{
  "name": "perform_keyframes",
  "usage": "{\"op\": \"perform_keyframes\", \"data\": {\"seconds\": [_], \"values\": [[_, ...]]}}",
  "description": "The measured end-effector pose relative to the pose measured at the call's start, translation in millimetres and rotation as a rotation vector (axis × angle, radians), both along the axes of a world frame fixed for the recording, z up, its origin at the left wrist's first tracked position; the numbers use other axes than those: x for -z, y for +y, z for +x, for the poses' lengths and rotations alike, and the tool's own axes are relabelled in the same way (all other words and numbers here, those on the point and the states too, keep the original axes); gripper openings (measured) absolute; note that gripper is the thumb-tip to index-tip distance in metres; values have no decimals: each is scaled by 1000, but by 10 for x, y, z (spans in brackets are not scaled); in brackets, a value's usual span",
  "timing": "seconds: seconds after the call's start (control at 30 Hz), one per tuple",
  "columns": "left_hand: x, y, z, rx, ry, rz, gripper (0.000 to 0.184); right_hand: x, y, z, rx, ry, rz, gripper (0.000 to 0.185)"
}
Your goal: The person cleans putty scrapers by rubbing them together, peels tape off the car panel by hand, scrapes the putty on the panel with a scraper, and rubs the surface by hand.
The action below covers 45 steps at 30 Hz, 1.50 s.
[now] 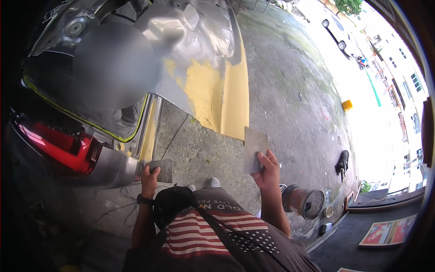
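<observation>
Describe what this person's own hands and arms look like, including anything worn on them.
The left hand and right hand are both ungloved, with bare forearms. A dark, watch-like band circles the left wrist; no band shows on the right. Where the sleeves of the dark shirt end is hard to make out.

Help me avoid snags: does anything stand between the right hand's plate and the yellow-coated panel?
Nothing visible does; the plate in the right hand overlaps a corner of the yellow-coated panel in this view, though contact is unclear.
</observation>
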<state>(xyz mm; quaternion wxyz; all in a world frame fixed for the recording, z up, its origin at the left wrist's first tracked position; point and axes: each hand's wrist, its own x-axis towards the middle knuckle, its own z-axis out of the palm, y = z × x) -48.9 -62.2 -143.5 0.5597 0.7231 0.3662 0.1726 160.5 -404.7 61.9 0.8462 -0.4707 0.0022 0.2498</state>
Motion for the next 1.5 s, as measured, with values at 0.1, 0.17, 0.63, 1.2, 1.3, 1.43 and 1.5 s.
{"op": "perform_keyframes", "data": {"seconds": [0.1,0.17,0.63,1.2,1.3,1.43,1.5], "values": [[-5,2,5,2,4,5,33,39,-36,37,-64,-20,-33,40],[0,3,9,-1,9,3,33,8,5,48,-65,-21,-42,39],[-197,-62,76,-3,66,112,36,-423,-33,58,192,-495,-280,25],[123,155,291,156,-22,-107,36,-1013,308,-532,15,-784,-1365,71],[-122,116,311,189,-15,-189,38,-957,363,-526,20,-864,-1357,73],[204,238,193,199,10,-191,41,-928,410,-530,10,-913,-1430,75],[313,273,129,191,34,-171,45,-912,427,-535,13,-930,-1435,75]]}}
